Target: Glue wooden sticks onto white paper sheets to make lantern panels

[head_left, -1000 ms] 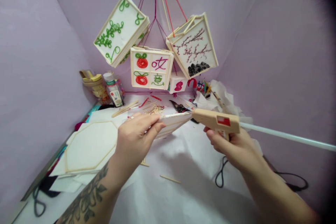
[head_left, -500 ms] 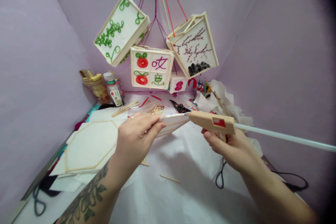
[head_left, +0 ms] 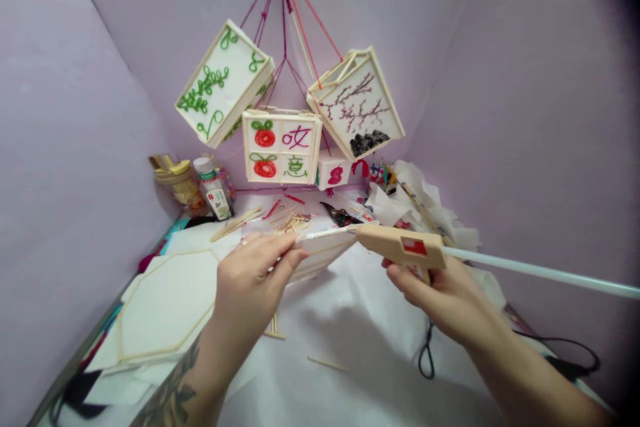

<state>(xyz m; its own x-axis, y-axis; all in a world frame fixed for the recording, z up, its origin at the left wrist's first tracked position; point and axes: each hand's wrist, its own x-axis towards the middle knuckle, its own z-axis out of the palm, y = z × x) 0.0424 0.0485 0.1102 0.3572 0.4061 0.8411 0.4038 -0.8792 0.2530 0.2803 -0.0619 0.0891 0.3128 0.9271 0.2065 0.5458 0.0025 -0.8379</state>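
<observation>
My left hand (head_left: 257, 277) pinches the near end of a paper panel with wooden strips (head_left: 323, 255), held up off the table and tilted, its top edge facing me. In my right hand (head_left: 430, 297) is a tan glue gun (head_left: 395, 243), my fingers wrapped round its handle. The gun's nozzle touches or nearly touches the panel's top edge. A long translucent glue stick (head_left: 540, 271) sticks out of the gun's back end. Part of the panel is hidden behind my left hand.
Decorated paper lanterns (head_left: 283, 147) hang from cords ahead. At the left lie white sheets with a stick-framed octagon (head_left: 167, 303); behind them stand a bottle (head_left: 215, 193) and a cup (head_left: 183, 187). Loose sticks (head_left: 295, 221), black-handled pliers (head_left: 340, 215) and crumpled paper (head_left: 435, 200) lie farther back.
The view has tilted up slightly, so the lanterns and table appear lower. The gun's nozzle has shifted slightly left along the panel's edge, and both hands keep their holds.
</observation>
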